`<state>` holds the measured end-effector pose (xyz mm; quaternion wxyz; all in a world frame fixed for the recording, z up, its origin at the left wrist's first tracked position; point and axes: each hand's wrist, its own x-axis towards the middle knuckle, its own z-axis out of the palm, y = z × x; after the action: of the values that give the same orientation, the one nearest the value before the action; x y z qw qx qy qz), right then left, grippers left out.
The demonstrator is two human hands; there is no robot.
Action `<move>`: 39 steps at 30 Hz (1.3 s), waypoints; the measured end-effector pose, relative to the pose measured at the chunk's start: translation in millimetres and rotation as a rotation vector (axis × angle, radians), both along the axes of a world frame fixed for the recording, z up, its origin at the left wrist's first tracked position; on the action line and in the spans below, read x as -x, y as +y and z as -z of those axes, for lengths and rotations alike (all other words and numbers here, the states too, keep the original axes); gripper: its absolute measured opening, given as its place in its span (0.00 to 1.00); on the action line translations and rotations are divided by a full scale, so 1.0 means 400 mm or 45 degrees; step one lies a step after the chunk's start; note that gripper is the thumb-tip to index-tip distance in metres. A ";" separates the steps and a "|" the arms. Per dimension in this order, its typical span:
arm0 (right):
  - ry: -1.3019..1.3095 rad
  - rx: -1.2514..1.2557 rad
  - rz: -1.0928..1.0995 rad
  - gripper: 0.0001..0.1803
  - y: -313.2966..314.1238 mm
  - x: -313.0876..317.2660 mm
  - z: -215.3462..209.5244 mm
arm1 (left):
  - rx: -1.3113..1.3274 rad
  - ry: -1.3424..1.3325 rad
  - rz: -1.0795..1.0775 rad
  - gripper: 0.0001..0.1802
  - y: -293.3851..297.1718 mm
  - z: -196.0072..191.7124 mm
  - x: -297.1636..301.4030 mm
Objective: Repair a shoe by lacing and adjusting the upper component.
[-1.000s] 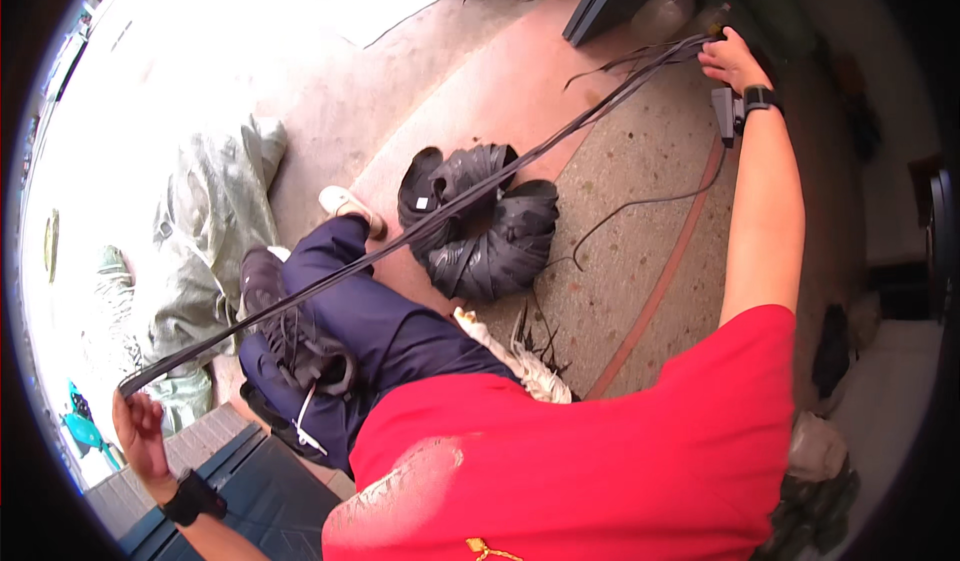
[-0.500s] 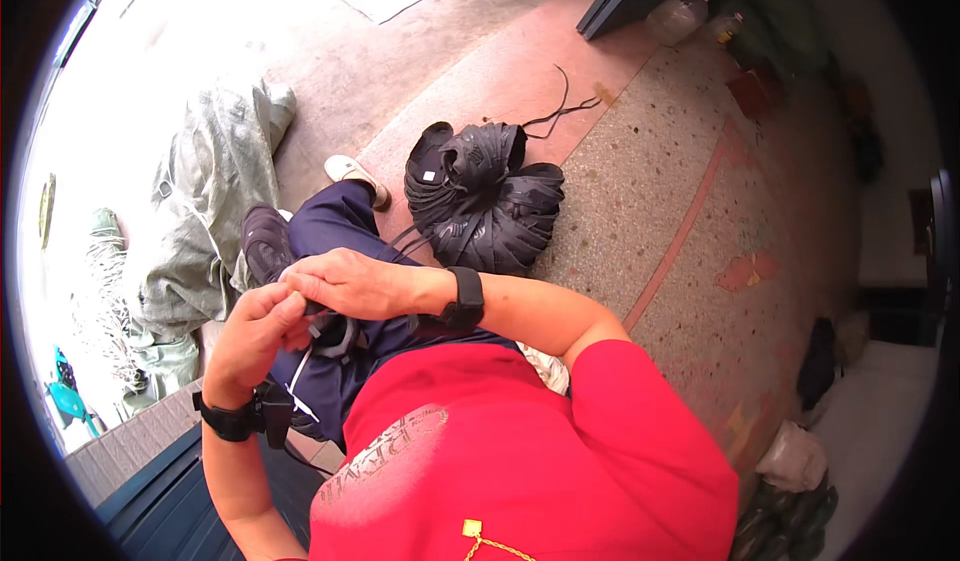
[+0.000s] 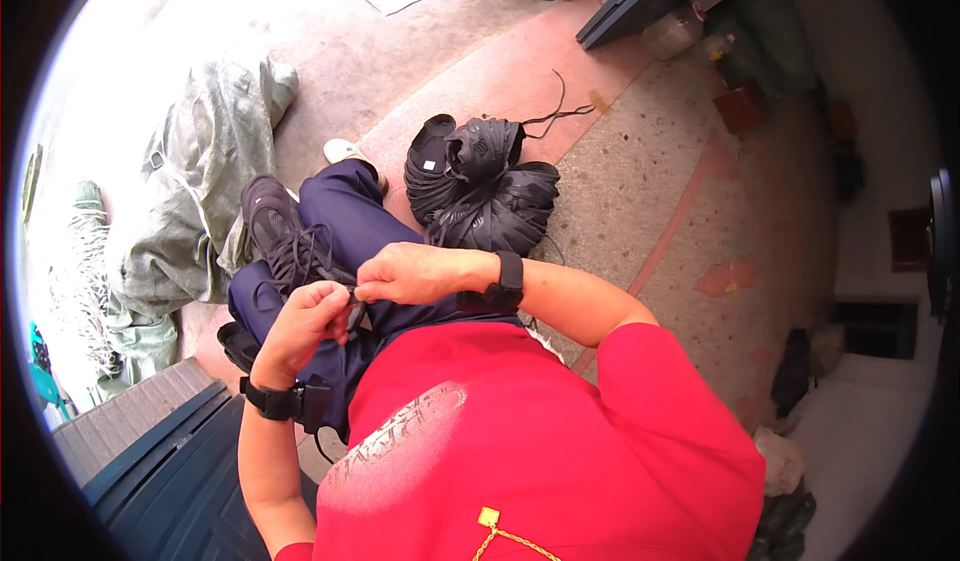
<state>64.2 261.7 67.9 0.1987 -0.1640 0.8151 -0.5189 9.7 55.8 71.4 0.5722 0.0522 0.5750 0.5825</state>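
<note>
Close together over my lap, my left hand (image 3: 308,323) and my right hand (image 3: 412,273) both have their fingers pinched. Between the fingertips is a thin dark shoelace (image 3: 352,293), mostly covered by the fingers. Just beyond my left hand lies a black lace-up shoe (image 3: 272,219), against my dark blue trousers (image 3: 345,201). Its loose laces (image 3: 318,251) trail toward my hands. Farther out on the floor sits a heap of black shoe uppers (image 3: 485,186), nested in a curved bundle. Each wrist wears a black strap.
Left of my legs a grey-green cloth sack (image 3: 205,191) lies crumpled. A dark blue panel (image 3: 175,461) is at the lower left. Long dark cords (image 3: 560,111) stretch from the heap. At the far right back stand a dark door edge (image 3: 640,3) and a clear plastic jug (image 3: 672,36).
Both hands have shifted right and slightly apart; the right now sits beside the left rather than above it. More of the black shoe and its laces shows.
</note>
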 end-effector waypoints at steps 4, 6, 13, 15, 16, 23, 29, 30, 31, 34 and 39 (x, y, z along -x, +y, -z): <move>-0.030 -0.237 -0.024 0.15 -0.008 -0.028 0.026 | 0.260 1.751 0.188 0.16 -0.030 0.075 -0.038; 0.033 -0.322 0.043 0.14 0.001 -0.034 0.045 | 0.440 1.884 0.286 0.34 -0.034 0.086 -0.077; 0.158 -0.395 0.342 0.12 0.030 -0.015 0.054 | 0.472 1.923 0.161 0.46 -0.044 0.162 -0.052; 0.185 -0.521 0.083 0.12 0.007 -0.022 0.073 | 0.527 1.881 0.122 0.47 -0.056 0.161 -0.050; 0.187 -0.626 -0.083 0.12 -0.012 -0.022 0.084 | 0.543 1.863 0.106 0.47 -0.059 0.159 -0.047; 0.861 -1.104 -0.471 0.08 -0.078 -0.022 0.246 | 0.569 1.857 0.119 0.47 -0.062 0.146 -0.034; 0.886 -1.002 -0.527 0.07 -0.118 -0.042 0.262 | 0.591 1.850 0.160 0.46 -0.051 0.158 -0.049; 0.901 -1.016 -0.605 0.07 -0.130 -0.054 0.271 | 0.582 1.854 0.158 0.46 -0.050 0.158 -0.049; 0.849 -1.013 -0.694 0.07 -0.141 -0.065 0.274 | 0.583 1.847 0.166 0.46 -0.050 0.159 -0.051; 0.767 -0.963 -0.743 0.08 -0.159 -0.062 0.277 | 0.583 1.839 0.160 0.47 -0.048 0.159 -0.049; 0.581 -0.930 -0.845 0.09 -0.210 -0.068 0.331 | 0.563 1.846 0.131 0.46 -0.049 0.163 -0.046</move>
<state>91.3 177.9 -64.6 0.2139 -0.4415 0.8692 -0.0626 28.3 36.2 6.1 0.0746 0.3326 0.9073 0.2461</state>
